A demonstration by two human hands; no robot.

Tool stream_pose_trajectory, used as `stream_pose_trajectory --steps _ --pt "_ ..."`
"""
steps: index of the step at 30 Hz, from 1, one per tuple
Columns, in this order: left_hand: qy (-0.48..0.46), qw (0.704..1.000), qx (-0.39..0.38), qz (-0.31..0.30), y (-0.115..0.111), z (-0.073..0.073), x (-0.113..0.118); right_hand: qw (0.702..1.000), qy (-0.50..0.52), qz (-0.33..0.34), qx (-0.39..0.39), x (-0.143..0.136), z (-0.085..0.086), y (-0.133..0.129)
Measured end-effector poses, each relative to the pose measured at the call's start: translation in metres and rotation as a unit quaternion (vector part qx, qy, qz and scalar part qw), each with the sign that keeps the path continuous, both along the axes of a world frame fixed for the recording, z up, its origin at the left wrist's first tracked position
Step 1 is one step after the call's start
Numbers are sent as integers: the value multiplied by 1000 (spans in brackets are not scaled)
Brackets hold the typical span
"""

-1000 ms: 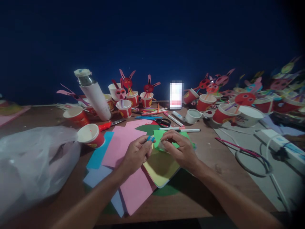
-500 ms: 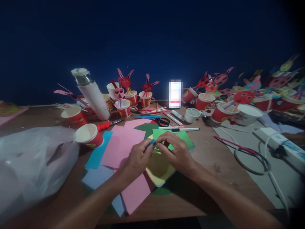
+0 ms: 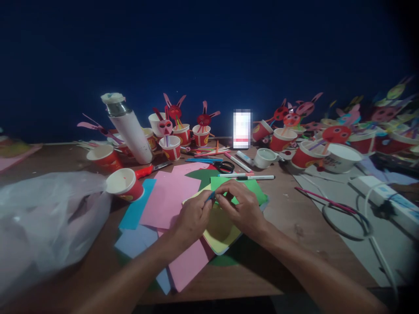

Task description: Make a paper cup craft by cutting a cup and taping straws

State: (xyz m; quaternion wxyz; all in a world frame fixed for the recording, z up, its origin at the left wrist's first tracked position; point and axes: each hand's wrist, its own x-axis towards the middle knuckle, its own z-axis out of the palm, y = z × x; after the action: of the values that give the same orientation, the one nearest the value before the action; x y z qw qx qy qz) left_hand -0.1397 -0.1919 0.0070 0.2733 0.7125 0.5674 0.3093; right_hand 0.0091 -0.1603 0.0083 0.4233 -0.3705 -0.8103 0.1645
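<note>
A small blue strip (image 3: 211, 196), perhaps of paper, is pinched between the thumb and fingers of my left hand (image 3: 194, 213). Fingers and thumb of my right hand (image 3: 241, 203) close on its right end. Both hands are held over a yellow sheet (image 3: 222, 237) and a green sheet (image 3: 255, 188). Pink sheets (image 3: 170, 198) lie to the left, with a bright blue sheet (image 3: 137, 209) and a pale blue one (image 3: 135, 242) beside them. Most of the strip is hidden by my fingers.
Behind the paper lie black scissors (image 3: 225, 166) and several markers (image 3: 255, 177). Red paper cups (image 3: 170, 150) with paper rabbit heads stand along the back. A white thermos (image 3: 132, 135) leans at left, near a plastic bag (image 3: 49, 218). A power strip (image 3: 386, 200) with cables is at right.
The whole view has shifted slightly. My left hand has turned a little, and less of the blue strip shows. My right hand stays nearly the same.
</note>
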Motion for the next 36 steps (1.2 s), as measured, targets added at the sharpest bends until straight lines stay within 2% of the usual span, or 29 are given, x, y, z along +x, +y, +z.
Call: stream_pose_trajectory --steps 13,19,29,36 --pt "-72 996 -49 7 -5 10 4 1000 -16 -26 3 -2 -3 0" --pt "-63 997 -50 -5 -4 9 3 998 -27 -51 3 -3 -5 0" --pt "-14 999 -29 -13 -2 5 0 998 7 -24 -55 -2 -6 0" --pt "14 1000 -19 -9 1 3 -5 985 48 4 -163 0 -4 4"
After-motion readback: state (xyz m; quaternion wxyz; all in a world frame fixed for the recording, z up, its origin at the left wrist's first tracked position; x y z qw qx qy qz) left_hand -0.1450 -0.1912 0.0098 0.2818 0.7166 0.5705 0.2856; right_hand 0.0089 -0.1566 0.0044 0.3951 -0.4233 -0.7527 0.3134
